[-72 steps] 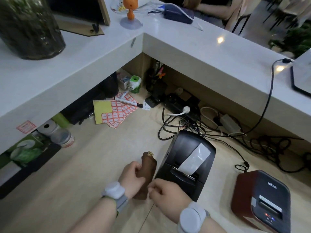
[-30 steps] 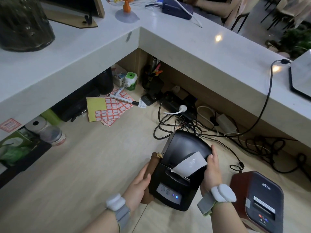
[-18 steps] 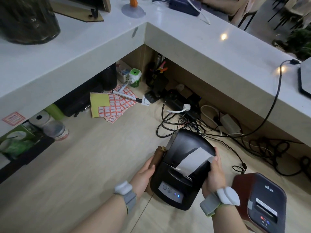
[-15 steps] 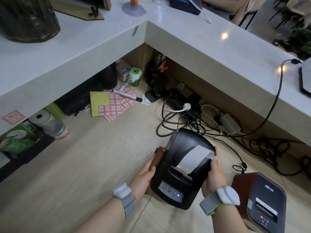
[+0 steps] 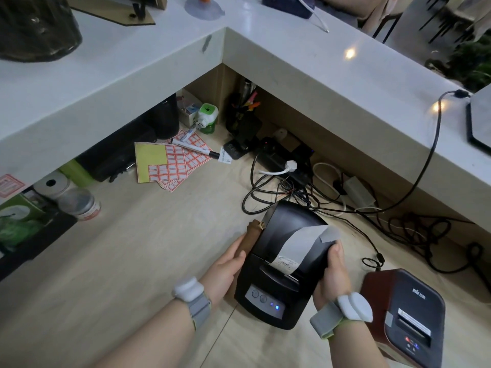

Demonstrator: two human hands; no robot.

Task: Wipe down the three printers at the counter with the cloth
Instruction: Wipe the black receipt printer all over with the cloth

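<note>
Early in the job, I judge: the black printer [image 5: 287,229], near centre on the table [image 5: 132,261], is being wiped, with the brown cloth [image 5: 251,237] on its left flank. The red printer [image 5: 406,312] at near right waits; no third is clearly seen. Left grip [image 5: 225,266] is flat, fingers straight, pressing the cloth to the casing. Right grip [image 5: 332,272] wraps the printer's right side, thumb on top.

Dim, cool indoor light falls from above, leaving two small glints of glare on the white counter [image 5: 292,62] beyond the gripped black printer [image 5: 281,227]. The recess under that counter, farther past the grip, lies in shadow. Wide-angle distortion bends the counter's edges, and the tip of the paper strip [image 5: 305,245] just above the grip is blurred.
</note>
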